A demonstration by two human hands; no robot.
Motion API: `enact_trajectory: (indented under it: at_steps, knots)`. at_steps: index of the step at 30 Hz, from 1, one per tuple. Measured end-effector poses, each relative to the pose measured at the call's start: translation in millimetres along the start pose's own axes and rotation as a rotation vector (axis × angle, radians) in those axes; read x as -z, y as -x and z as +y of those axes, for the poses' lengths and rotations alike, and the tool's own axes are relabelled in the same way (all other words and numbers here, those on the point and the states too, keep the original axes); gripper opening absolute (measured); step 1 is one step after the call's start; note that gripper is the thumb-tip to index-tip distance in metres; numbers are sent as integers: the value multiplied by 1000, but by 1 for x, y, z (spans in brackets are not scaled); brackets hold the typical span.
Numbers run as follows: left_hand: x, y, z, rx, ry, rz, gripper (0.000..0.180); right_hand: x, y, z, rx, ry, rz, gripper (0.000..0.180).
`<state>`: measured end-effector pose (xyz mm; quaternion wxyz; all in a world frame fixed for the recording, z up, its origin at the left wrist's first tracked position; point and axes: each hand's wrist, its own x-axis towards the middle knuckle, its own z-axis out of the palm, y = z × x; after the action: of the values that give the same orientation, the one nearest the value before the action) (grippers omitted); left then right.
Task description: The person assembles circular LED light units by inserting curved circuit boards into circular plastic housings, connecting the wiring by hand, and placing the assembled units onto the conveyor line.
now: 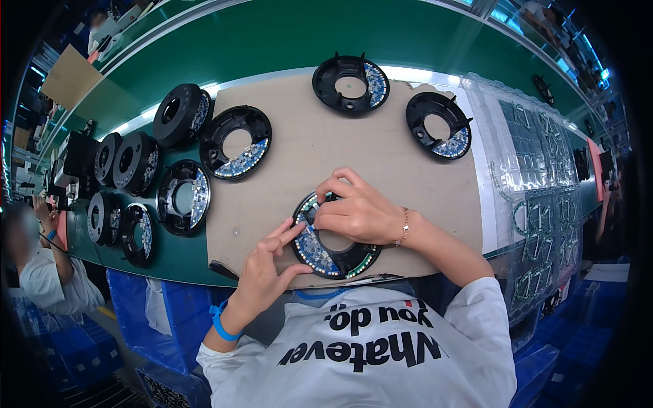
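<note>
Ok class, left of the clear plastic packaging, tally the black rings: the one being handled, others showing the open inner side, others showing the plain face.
Handled ring under the right hand: 1
Other open-side rings: 5
Plain-face rings: 4
Total: 10

A factory workshop for electronics

This looks like an assembly area in an electronics plant. On a long green table point(178, 260), partly covered by a cardboard sheet point(313, 143), many alike black ring-shaped housings point(173, 117) stand about, several showing blue circuit boards point(246, 160). Clear plastic trays point(537, 177) with ring-shaped parts lie at the right. Blue bins point(183, 313) sit below the table edge. A co-worker point(54, 279) is at the left, other people point(98, 37) farther off, and strip lights point(604, 73) shine at the upper right.
</note>
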<state>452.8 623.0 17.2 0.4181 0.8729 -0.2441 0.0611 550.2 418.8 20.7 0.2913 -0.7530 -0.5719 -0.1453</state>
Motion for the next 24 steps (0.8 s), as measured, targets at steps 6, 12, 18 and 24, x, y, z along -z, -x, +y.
enact_trajectory:
  at_steps: [6,12,18,24]
  knots:
    - [0,0,0,9,-6,-6,53,0,0,1,-7,-28,9,11]
    - [0,0,-1,6,4,0,53,-1,2,1,-14,-38,10,9]
    - [-1,2,-3,14,9,4,53,0,2,1,-48,-96,1,9]
    - [-1,2,-4,-5,-11,-6,55,-2,3,2,-59,-137,1,10]
